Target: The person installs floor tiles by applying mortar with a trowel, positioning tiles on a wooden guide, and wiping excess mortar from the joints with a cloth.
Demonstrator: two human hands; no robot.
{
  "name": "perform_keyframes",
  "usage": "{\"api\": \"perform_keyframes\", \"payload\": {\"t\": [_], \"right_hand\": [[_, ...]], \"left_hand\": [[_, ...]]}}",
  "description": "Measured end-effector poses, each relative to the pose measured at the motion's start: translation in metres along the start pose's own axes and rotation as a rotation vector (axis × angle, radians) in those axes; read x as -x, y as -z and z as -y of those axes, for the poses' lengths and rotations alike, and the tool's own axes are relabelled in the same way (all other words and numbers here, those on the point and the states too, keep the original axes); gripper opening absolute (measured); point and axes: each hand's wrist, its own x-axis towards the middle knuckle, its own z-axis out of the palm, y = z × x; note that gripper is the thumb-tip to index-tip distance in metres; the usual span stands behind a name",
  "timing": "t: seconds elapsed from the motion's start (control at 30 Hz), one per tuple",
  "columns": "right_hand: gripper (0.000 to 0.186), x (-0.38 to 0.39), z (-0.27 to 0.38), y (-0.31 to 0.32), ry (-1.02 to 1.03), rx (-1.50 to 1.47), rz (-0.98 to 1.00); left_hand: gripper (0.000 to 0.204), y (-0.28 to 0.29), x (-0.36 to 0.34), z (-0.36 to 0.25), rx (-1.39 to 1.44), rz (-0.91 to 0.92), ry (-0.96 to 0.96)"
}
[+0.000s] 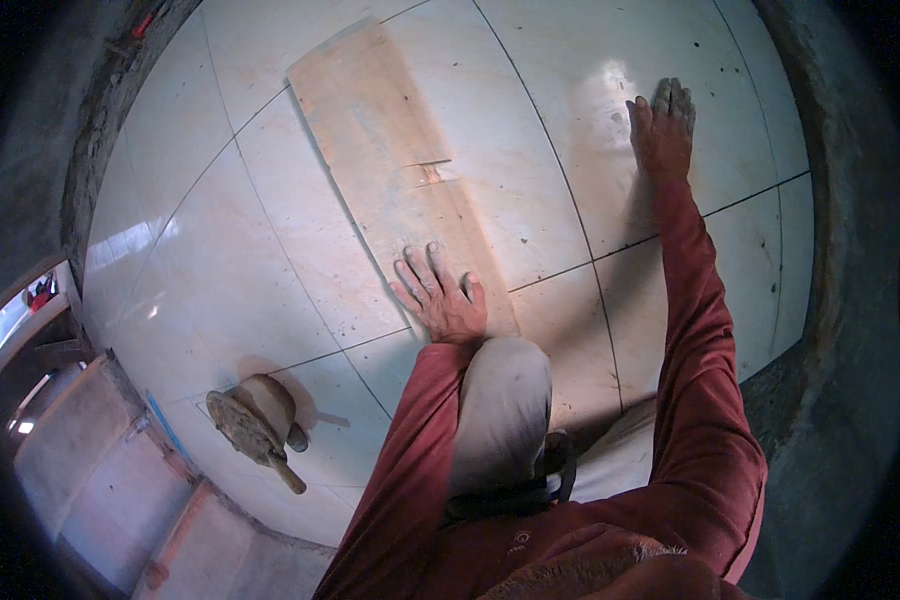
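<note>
My left hand (445, 303) lies flat with spread fingers on the near end of a long wooden board (370, 120), which rests on the pale floor tiles (310, 250). A notch is broken out of the board's right edge. Farther off to the right, my right hand (663, 135) presses flat on a tile (570, 90) beside a bright reflection, its fingers stretched out and nothing held. My knee (510, 385) is bent on the floor just behind the left hand.
At the lower left stand a rounded container (267, 400) and a mortar-crusted trowel (245, 428) leaning against it. Rough grey walls (850, 200) border the tiles. Beyond the left edge a doorway (30, 310) lets in light. Specks of dirt dot the tiles.
</note>
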Motion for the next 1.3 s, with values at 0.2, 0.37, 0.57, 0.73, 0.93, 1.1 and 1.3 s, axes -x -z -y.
{"api": "perform_keyframes", "payload": {"t": [0.2,0.37,0.57,0.73,0.93,1.1,1.3], "right_hand": [[0.065,0.001,-0.003,-0.013,-0.078,-0.126,0.027],[0.066,0.032,0.014,0.012,-0.084,-0.202,0.080],[0.067,0.196,0.105,0.169,0.046,-0.645,0.434],[0.053,0.293,0.106,0.202,0.078,-0.611,0.497],[0.058,0.297,0.109,0.201,0.026,-0.570,0.437],[0.057,0.301,0.102,0.201,0.049,-0.568,0.491],[0.048,0.321,0.110,0.185,-0.272,-1.164,0.389]], "left_hand": [[0.083,0.000,0.000,0.003,-0.034,-0.025,-0.033],[0.078,0.002,-0.002,-0.002,-0.020,-0.002,-0.010],[0.078,-0.010,0.004,-0.004,-0.084,-0.032,0.037],[0.075,-0.012,0.003,-0.001,-0.122,-0.083,0.034],[0.075,-0.010,0.000,-0.007,-0.155,0.006,0.063],[0.075,-0.029,0.008,0.008,-0.190,-0.031,0.040],[0.074,-0.031,0.013,0.005,-0.319,-0.009,0.070]]}}
